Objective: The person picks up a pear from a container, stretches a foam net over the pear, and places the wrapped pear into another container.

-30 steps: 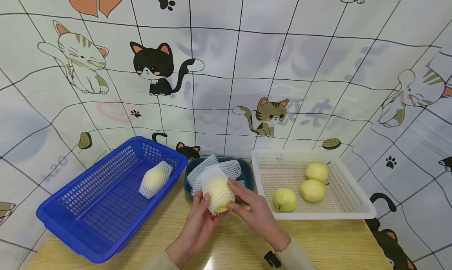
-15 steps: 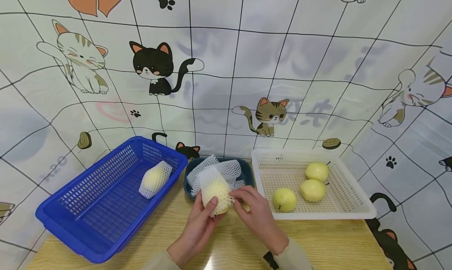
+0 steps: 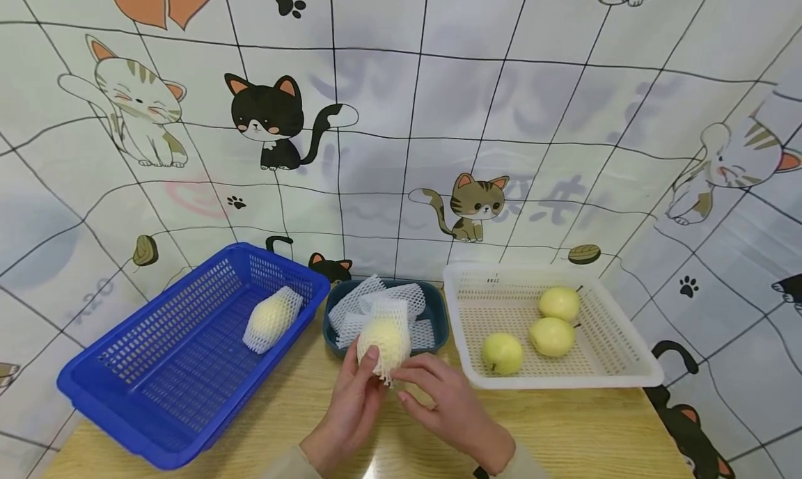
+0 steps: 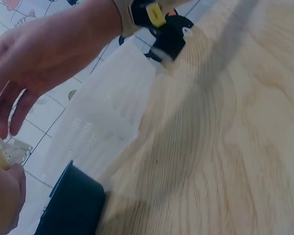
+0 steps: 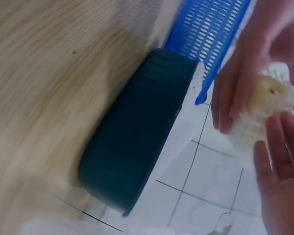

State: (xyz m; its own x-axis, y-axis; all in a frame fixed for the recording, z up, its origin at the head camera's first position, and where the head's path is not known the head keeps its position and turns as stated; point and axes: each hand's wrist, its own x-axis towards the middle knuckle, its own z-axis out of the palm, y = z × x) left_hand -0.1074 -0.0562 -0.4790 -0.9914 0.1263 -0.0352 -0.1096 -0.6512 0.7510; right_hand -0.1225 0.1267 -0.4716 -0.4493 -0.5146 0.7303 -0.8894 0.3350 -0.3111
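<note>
My left hand (image 3: 351,402) holds a yellow-green apple in a white foam net sleeve (image 3: 385,343), thumb across its front. The sleeve's loose top stands up above the fruit, and its frayed lower edge hangs below. My right hand (image 3: 447,404) is at that lower edge, fingertips touching the fringe, thumb apart from the index finger. In the right wrist view, the apple's end (image 5: 272,92) shows bare through the sleeve's opening, and the right fingers (image 5: 279,147) lie fairly straight beside it. Behind the hands, a dark green basket (image 3: 332,340) contains several foam net sleeves (image 3: 401,301).
A blue basket (image 3: 150,395) at the left holds one sleeved apple (image 3: 272,319). The white basket (image 3: 564,381) on the right holds three bare apples (image 3: 553,336). All stand on a wooden table (image 3: 589,437) before a cat-patterned cloth (image 3: 388,117).
The held apple has turned more upright, its sleeve's top now pointing up. My right hand has shifted from the fruit's right side down to the sleeve's lower edge, and its finger and thumb have parted.
</note>
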